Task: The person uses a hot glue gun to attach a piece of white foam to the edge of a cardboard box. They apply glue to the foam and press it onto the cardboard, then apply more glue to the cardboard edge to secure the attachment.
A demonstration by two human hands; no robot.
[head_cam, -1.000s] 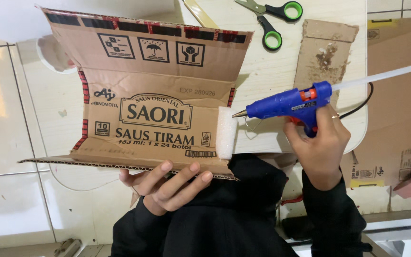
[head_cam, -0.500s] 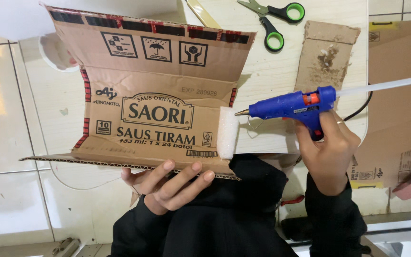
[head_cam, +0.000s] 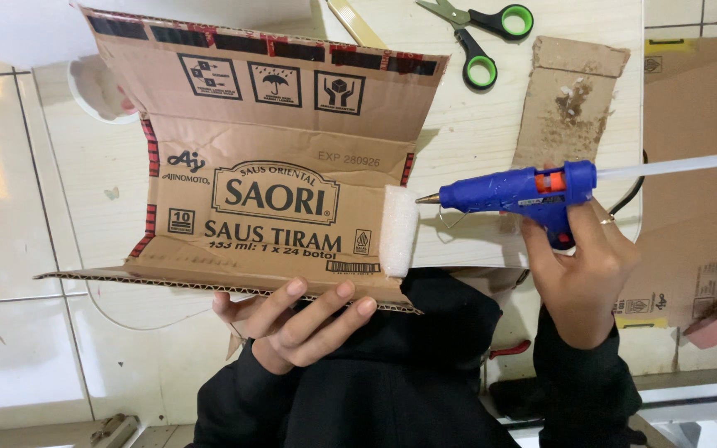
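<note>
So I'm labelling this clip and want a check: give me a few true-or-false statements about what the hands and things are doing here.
1. The right hand holds a blue glue gun. True.
2. The glue gun's nozzle points at the white foam piece. True.
3. The left hand holds the scissors. False: it grips the lower edge of the cardboard box; the scissors lie untouched on the table.
4. The foam piece lies beside the scissors. False: it sits at the box's right edge.
</note>
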